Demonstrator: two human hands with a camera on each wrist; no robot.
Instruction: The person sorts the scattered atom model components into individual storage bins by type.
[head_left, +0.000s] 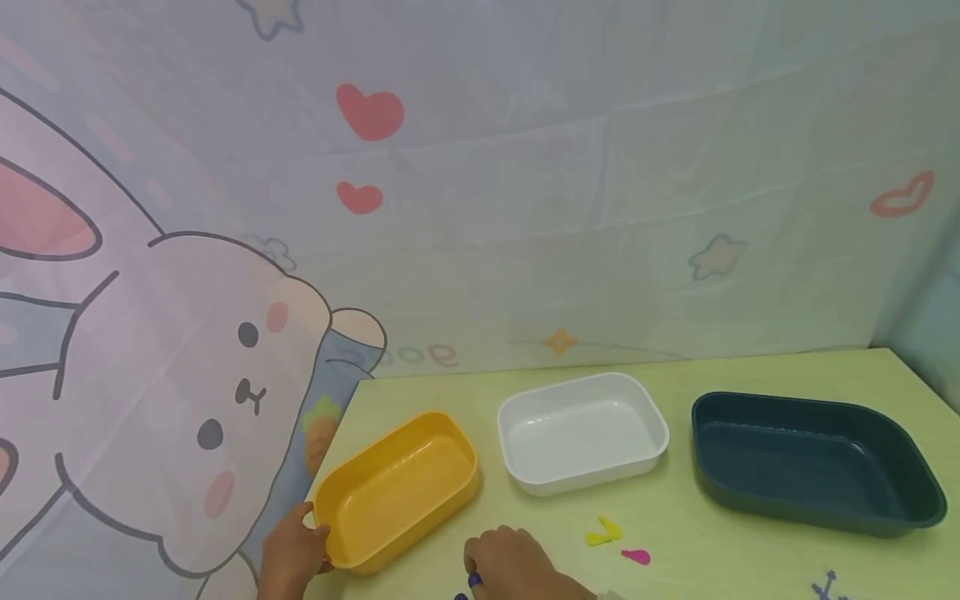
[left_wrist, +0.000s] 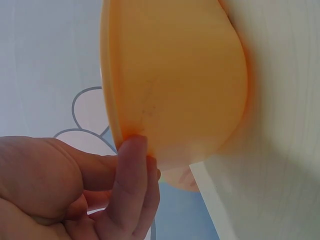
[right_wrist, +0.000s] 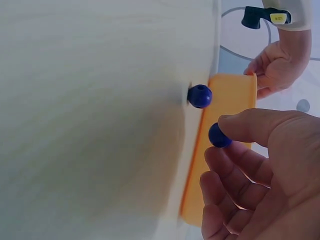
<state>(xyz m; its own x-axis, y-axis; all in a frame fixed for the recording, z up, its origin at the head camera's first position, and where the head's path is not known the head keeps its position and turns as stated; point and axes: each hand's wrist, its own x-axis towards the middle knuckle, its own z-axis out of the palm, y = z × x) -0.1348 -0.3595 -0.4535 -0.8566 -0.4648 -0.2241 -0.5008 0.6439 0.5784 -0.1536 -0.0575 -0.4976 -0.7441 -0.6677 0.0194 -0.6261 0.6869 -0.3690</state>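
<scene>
A yellow tray (head_left: pixel 405 492) stands at the left of the table. My left hand (head_left: pixel 291 550) grips its near left rim between thumb and fingers; in the left wrist view the fingers (left_wrist: pixel 131 172) press the outer wall just below the lip. My right hand (head_left: pixel 519 567) is over the table, right of the yellow tray's near end. Between its thumb and index finger it pinches a round blue bead (right_wrist: pixel 218 136). A second blue bead (right_wrist: pixel 200 96), with a hole showing, lies on the table close by; only its top shows at the head view's bottom edge.
A white tray (head_left: pixel 585 433) stands at the middle back, and a larger dark teal tray (head_left: pixel 810 467) at the right. Small yellow pieces (head_left: pixel 603 533) and a pink piece (head_left: pixel 636 556) lie in front of the white tray. A printed cloth (head_left: pixel 525 208) hangs behind the table.
</scene>
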